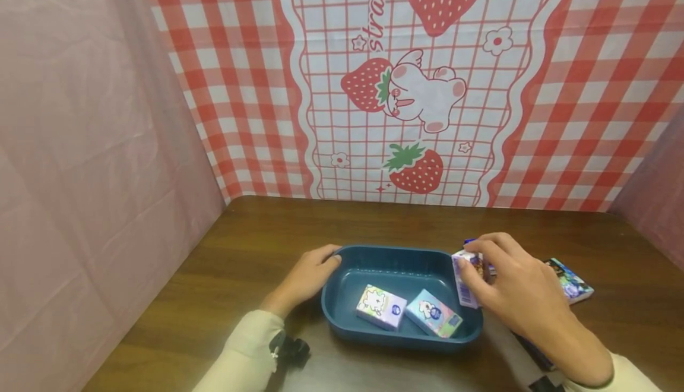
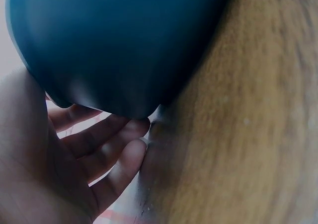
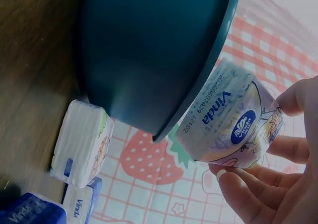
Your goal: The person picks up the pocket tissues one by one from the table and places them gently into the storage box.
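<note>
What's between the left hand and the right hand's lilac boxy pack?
A blue oblong plastic basin holding two pastel boxy packs, in the head view.

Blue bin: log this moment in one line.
blue bin: two packs inside; left hand: on left rim; right hand: pinches Vinda pack by right rim

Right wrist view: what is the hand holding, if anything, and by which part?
The right hand holds a Vinda packet by its upper end; its lower end is free.
</note>
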### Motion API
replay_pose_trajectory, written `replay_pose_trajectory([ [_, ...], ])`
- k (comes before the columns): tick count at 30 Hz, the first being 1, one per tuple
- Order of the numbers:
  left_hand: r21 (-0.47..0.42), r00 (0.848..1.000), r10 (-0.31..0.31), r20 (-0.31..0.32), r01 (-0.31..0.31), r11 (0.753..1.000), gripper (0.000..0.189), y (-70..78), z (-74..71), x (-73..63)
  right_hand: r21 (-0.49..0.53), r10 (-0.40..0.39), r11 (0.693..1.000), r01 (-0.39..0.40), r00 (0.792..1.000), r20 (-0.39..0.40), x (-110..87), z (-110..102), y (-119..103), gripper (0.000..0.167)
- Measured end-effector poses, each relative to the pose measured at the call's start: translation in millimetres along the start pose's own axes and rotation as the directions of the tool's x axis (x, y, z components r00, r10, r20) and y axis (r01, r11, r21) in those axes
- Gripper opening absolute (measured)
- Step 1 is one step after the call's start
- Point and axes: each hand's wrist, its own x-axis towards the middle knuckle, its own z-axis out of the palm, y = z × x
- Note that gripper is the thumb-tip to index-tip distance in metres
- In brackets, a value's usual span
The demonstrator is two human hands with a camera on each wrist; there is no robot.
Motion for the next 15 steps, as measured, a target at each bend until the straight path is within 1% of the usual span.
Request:
replay_pose_trajectory([
  [8, -0.002, 1.000, -0.006, 0.002, 0.006, 1.000, 0.035, 0.3, -0.5, -0.3, 0.003, -0.018, 1.000, 0.018, 1.000, -0.014, 1.1, 4.1, -2.8, 0.024],
  [15, 0.000, 1.000, 0.006, -0.004, -0.006, 1.000, 0.034, -0.5, -0.2, 0.5, 0.015, -0.031, 0.999, 0.031, 0.999, -0.030, 2.6, 4.9, -5.3, 0.025],
])
